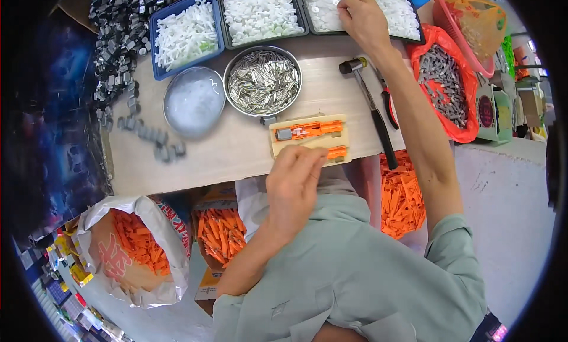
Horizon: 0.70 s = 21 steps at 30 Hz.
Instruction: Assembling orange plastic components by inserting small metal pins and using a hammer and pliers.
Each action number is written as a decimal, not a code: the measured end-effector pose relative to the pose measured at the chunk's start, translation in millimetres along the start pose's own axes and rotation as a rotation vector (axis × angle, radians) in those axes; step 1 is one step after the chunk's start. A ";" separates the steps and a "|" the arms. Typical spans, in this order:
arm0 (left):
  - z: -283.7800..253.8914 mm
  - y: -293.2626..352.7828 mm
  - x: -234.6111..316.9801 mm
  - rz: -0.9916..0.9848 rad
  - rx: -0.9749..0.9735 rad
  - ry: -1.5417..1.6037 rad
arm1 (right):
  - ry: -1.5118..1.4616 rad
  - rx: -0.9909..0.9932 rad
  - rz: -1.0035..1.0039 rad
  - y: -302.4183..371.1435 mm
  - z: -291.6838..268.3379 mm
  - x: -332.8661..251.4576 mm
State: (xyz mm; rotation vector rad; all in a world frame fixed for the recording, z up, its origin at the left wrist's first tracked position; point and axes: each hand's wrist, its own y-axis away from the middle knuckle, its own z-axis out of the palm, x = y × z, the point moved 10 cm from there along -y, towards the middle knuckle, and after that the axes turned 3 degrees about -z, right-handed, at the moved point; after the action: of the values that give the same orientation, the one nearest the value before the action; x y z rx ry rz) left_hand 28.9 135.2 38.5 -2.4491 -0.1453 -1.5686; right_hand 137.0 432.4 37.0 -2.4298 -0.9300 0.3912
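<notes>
Assembly bench seen from above the worker. The left hand rests at the near edge of a pale wooden jig, fingers curled and pinched close together over its lower slot, where a short orange plastic piece lies; whether the fingertips actually grip a part cannot be told. A longer orange housing with a grey metal insert lies seated in the jig's upper slot. The right hand reaches far across to a dark tray of small white plastic parts, fingers bent down into the heap; what it has picked, if anything, is hidden. A rubber-headed mallet lies just right of the jig, and a steel bowl of thin metal strips stands just behind it.

The orange pieces appear light, stiff and smooth, likely to skid if pressed off-centre; they are best pinched by their long side edges. The white parts look tiny and slippery, suited to a fingertip pinch.
</notes>
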 end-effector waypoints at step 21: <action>14.9 6.2 -62.2 -0.483 0.001 0.681 | -1.408 -0.048 0.807 198.2 -45.5 -163.8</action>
State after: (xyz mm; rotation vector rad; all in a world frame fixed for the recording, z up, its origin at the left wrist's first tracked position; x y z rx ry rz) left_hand 17.0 135.3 -24.7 -1.8112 -0.6405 -2.4957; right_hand 144.6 177.8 -20.4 -2.2137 -0.2550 2.5240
